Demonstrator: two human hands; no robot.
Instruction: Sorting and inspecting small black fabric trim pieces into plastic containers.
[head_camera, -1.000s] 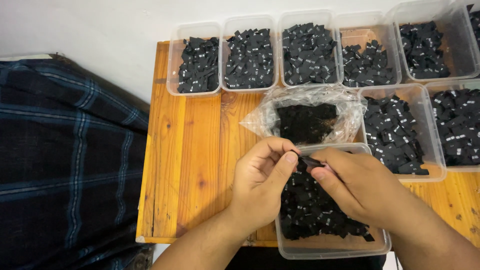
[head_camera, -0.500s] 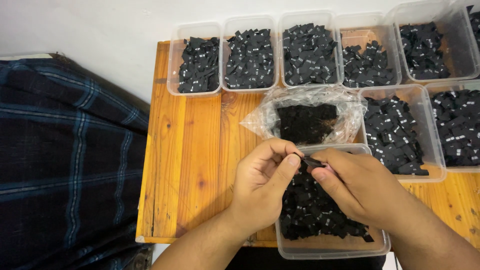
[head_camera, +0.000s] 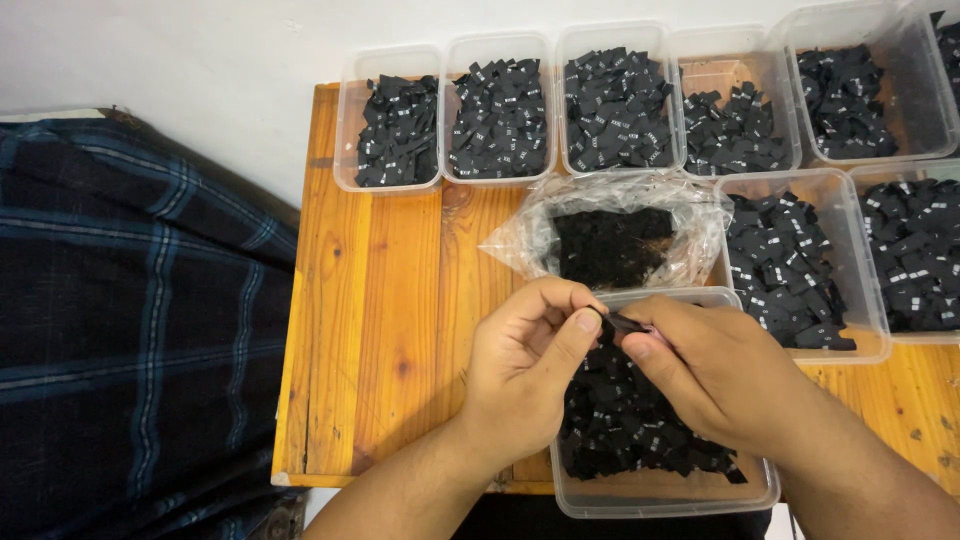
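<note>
Left hand (head_camera: 525, 370) and right hand (head_camera: 715, 370) pinched together on one small black tag (head_camera: 618, 322), held just above nearest tub (head_camera: 660, 495) of black tags at front edge of wooden table (head_camera: 390, 330). Just behind, clear bag (head_camera: 610, 240) with more black pieces. Further tubs (head_camera: 500, 105) of tags in rows behind and right. Dark checked cloth (head_camera: 130, 330) left of table.

Lighting was bright, even and diffuse from overhead; shadows were soft. Mild glare showed on the plastic bag (head_camera: 610, 235). Focus was sharp throughout.
</note>
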